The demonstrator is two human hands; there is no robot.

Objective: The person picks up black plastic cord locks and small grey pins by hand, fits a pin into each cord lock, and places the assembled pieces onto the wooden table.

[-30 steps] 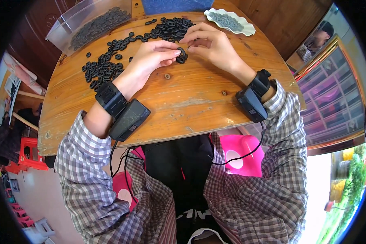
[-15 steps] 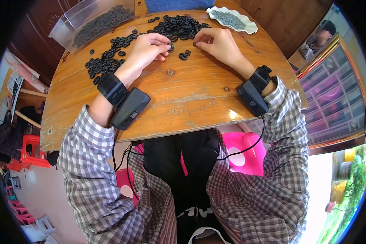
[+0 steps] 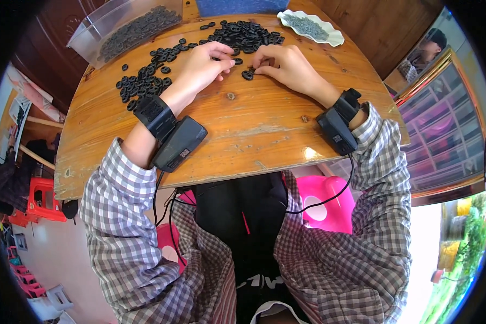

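Between the thumb and fingers of my left hand (image 3: 202, 70) is a black oval ring piece (image 3: 238, 61), held just above the wooden table (image 3: 243, 116). My right hand (image 3: 287, 63) is closed in a pinch low over the tabletop, its fingertips at a small black piece (image 3: 252, 70). That piece lies against another black oval piece (image 3: 247, 75) on the wood; the fingers partly hide it. Just beyond both hands is a heap of black oval pieces (image 3: 248, 33). A looser spread of the same pieces (image 3: 146, 83) lies left of my left wrist.
At the far left stands a clear plastic bin (image 3: 86, 46) with many black pieces inside. A blue container (image 3: 243, 6) sits at the far edge. A white wavy-rimmed dish (image 3: 336, 39) at far right holds small grey bits. Cables (image 3: 329, 197) run from the wrist devices.
My right hand has come down and nearer, its fingertips now at the small black piece by the oval one. My left hand has shifted slightly right, turning the oval ring piece flatter.
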